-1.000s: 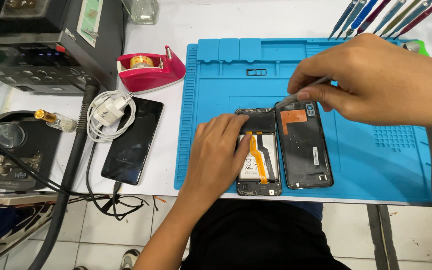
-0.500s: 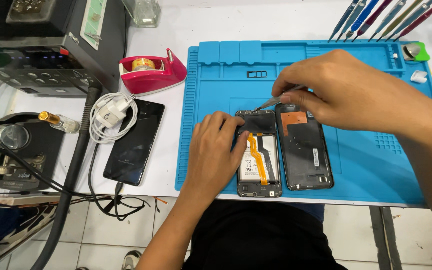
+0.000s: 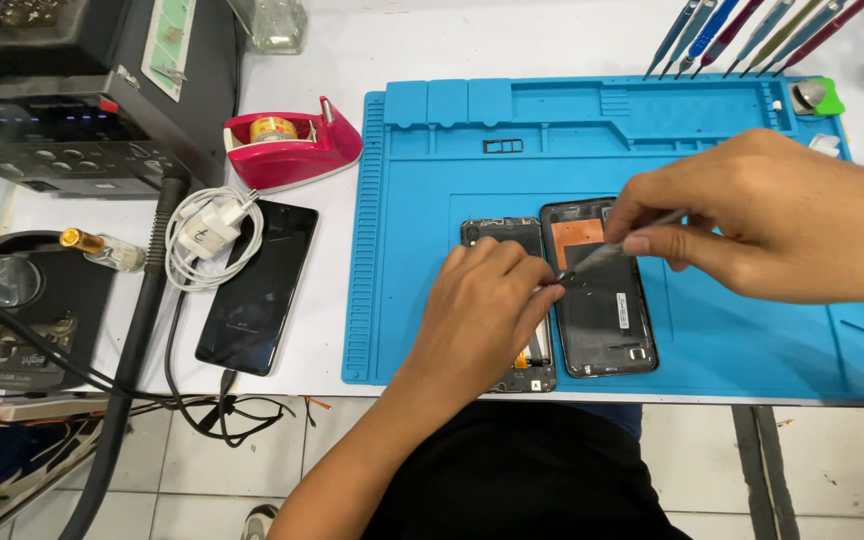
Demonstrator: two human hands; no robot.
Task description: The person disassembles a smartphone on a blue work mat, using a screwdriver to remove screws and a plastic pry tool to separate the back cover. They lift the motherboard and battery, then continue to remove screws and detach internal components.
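Observation:
An opened phone body [image 3: 500, 236] lies on the blue work mat [image 3: 732, 140], and my left hand [image 3: 482, 310] rests over most of it, pressing it down. Beside it on the right lies the phone's black back cover [image 3: 607, 320] with an orange patch near its top. My right hand [image 3: 762, 215] holds grey tweezers [image 3: 617, 250] whose tip meets my left fingertips between the two phone parts. What the tip touches is too small to tell.
A second black phone [image 3: 257, 290] lies left of the mat, with a white charger and cable [image 3: 207, 235] on its top. A red tape dispenser [image 3: 292, 145] stands behind it. Black equipment [image 3: 62, 120] fills the left. Tweezers and tools [image 3: 752, 30] stand at the back right.
My right hand has moved right and down, bringing the tweezers' tip from the phone's top edge to my left fingertips. My left hand has shifted slightly lower over the phone body.

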